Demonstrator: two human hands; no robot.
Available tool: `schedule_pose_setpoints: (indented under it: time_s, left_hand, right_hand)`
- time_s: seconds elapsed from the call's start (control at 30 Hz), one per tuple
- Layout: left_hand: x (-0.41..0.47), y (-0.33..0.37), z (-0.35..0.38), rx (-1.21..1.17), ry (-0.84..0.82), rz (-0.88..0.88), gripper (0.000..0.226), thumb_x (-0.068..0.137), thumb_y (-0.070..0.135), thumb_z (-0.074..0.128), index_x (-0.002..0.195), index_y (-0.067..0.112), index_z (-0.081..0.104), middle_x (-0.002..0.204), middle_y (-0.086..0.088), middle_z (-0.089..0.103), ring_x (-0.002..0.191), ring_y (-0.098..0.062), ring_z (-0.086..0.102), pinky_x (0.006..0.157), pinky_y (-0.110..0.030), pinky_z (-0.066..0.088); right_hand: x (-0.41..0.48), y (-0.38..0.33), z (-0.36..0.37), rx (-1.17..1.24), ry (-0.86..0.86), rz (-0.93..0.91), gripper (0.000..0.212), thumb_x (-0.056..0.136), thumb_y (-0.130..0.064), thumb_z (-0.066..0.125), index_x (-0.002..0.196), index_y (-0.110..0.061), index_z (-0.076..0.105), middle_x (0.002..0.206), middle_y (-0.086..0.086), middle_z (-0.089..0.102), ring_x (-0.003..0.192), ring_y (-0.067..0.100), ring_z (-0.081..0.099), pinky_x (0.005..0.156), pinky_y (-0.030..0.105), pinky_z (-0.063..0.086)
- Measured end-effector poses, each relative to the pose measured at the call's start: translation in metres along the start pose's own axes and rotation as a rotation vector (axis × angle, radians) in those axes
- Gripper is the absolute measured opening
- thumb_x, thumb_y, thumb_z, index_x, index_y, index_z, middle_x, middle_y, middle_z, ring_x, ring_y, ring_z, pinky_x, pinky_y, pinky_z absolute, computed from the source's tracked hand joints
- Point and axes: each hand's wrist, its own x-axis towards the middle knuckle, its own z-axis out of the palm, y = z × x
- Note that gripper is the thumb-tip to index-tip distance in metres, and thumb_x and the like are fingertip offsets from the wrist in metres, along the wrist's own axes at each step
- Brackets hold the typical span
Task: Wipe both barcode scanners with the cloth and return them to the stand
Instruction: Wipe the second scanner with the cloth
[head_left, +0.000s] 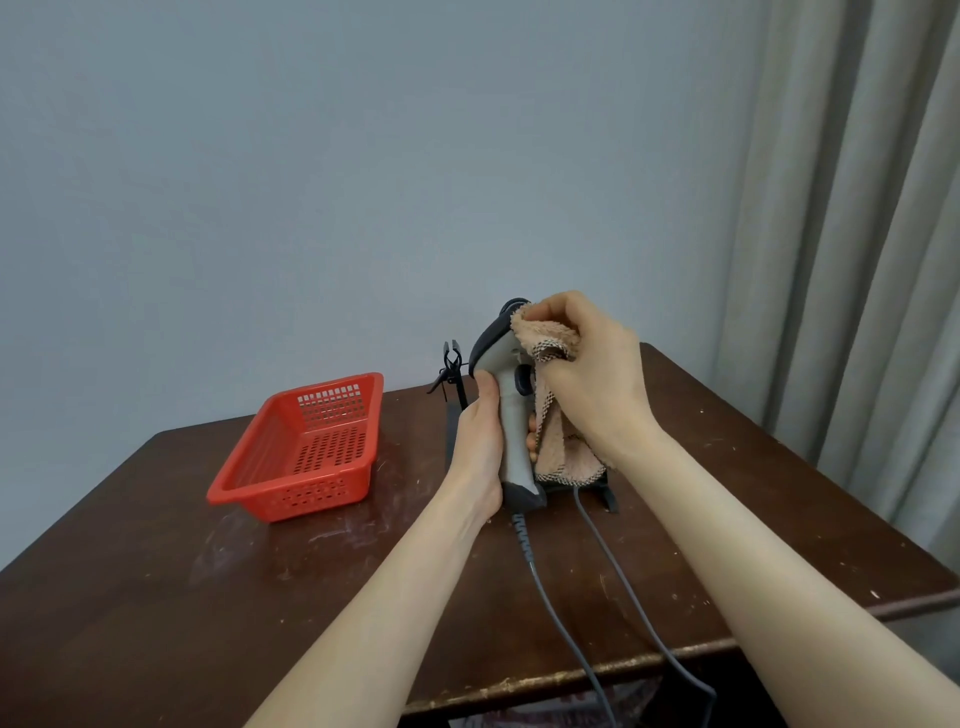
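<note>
My left hand (480, 441) grips the handle of a grey and black barcode scanner (506, 395), held upright above the table. My right hand (597, 374) holds a peach cloth (558, 410) bunched against the scanner's head, with the rest of the cloth hanging down its right side. Behind them stands a black stand (456, 382) with an empty clip at the top; its base (605, 491) shows under the cloth. A second scanner is mostly hidden; only a dark part (523, 382) peeks out behind the held one. Two grey cables (597, 525) run toward me.
A red perforated plastic basket (306, 447), empty, sits on the left of the dark wooden table (156, 597). The table's front edge is worn. Grey curtains (857, 234) hang at the right, and a plain wall is behind.
</note>
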Motion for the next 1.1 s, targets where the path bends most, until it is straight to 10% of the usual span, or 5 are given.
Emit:
schedule_pose_setpoints:
  time_s: [0.17,0.33,0.57,0.8,1.1]
  left_hand:
    - [-0.003,0.005,-0.004,-0.042,0.016,-0.02,0.059,0.092,0.059,0.035,0.077,0.007,0.059,0.053,-0.005,0.051,0.041,-0.015,0.044,0.039,-0.022,0.038]
    - [-0.001,0.008,-0.007,-0.05,0.022,0.003,0.058,0.093,0.059,0.034,0.085,0.008,0.06,0.052,-0.004,0.052,0.041,-0.015,0.044,0.04,-0.023,0.039]
    - [-0.003,0.007,-0.001,0.001,0.015,-0.005,0.06,0.092,0.061,0.036,0.075,0.009,0.06,0.053,-0.006,0.052,0.042,-0.017,0.046,0.042,-0.024,0.041]
    - [-0.007,0.006,0.001,-0.016,-0.011,-0.018,0.058,0.092,0.06,0.036,0.082,0.008,0.061,0.056,-0.006,0.052,0.042,-0.015,0.046,0.04,-0.023,0.042]
    - [-0.01,0.004,0.005,-0.022,0.013,-0.044,0.061,0.092,0.062,0.035,0.077,0.007,0.058,0.052,-0.006,0.051,0.041,-0.016,0.045,0.04,-0.024,0.04]
  right_hand:
    - [0.01,0.024,-0.011,-0.262,0.017,0.106,0.031,0.085,-0.01,0.057,0.103,-0.033,0.065,0.101,-0.007,0.07,0.097,0.019,0.063,0.073,0.03,0.048]
    - [0.014,0.008,-0.022,0.049,0.11,0.112,0.016,0.085,-0.011,0.061,0.092,-0.023,0.069,0.078,-0.014,0.064,0.083,0.012,0.064,0.072,0.028,0.051]
    - [0.011,0.017,-0.004,0.005,0.001,-0.014,0.025,0.084,-0.009,0.066,0.097,-0.028,0.075,0.098,-0.009,0.072,0.095,0.009,0.065,0.084,0.029,0.052]
    - [0.013,0.004,-0.014,0.053,0.078,0.095,0.02,0.084,-0.012,0.06,0.077,-0.029,0.068,0.069,-0.016,0.065,0.07,0.001,0.063,0.059,0.013,0.046]
    - [0.017,0.02,-0.009,-0.126,0.003,0.01,0.02,0.087,-0.017,0.063,0.098,-0.03,0.073,0.096,-0.003,0.064,0.095,0.018,0.061,0.082,0.036,0.049]
